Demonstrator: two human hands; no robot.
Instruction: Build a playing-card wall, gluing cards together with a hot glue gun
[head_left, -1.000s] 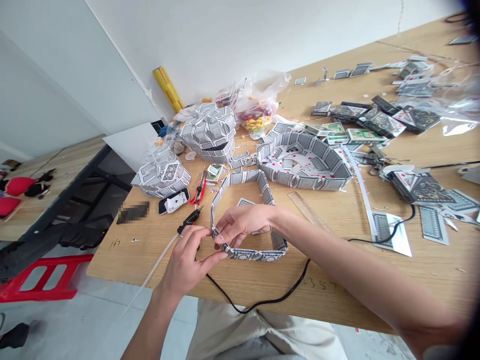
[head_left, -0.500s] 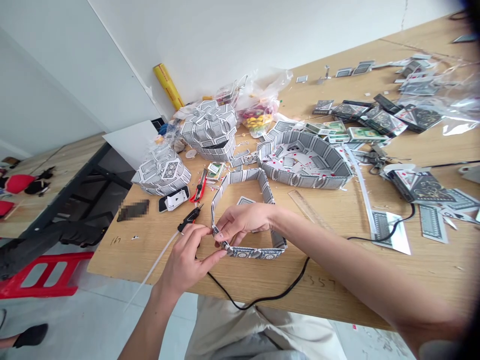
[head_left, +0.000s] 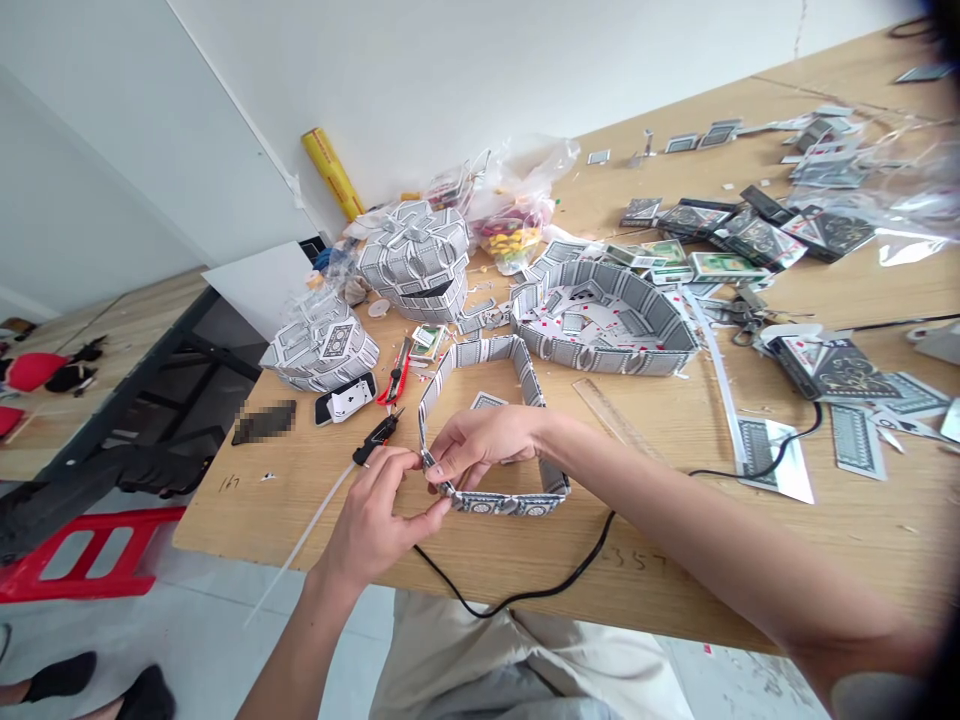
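A frame made of folded playing cards [head_left: 510, 503] stands on edge on the wooden table, forming a closed loop with grey-white patterned walls. My left hand [head_left: 377, 510] grips its near left corner from outside, thumb and fingers pinching the wall. Reaching into the loop, my right hand [head_left: 480, 443] presses the same corner from inside, its fingertips partly hidden. A loose card [head_left: 489, 400] lies on the table within the loop. Just left of the frame rests a black glue gun [head_left: 377, 438] with a white glue stick trailing from it.
Behind the frame sit a larger card tray [head_left: 607, 358] with card scraps, and card-built boxes [head_left: 412, 260]. A red utility knife [head_left: 396, 372], a phone [head_left: 345, 398] and a clear ruler [head_left: 611, 415] lie nearby. A black cable [head_left: 525, 598] loops along the front edge. Card packs [head_left: 765, 240] lie right.
Both hands keep their hold on the frame's corner, almost unmoved. The whole view has shifted slightly, and a second dark shoe now shows on the floor at lower left.
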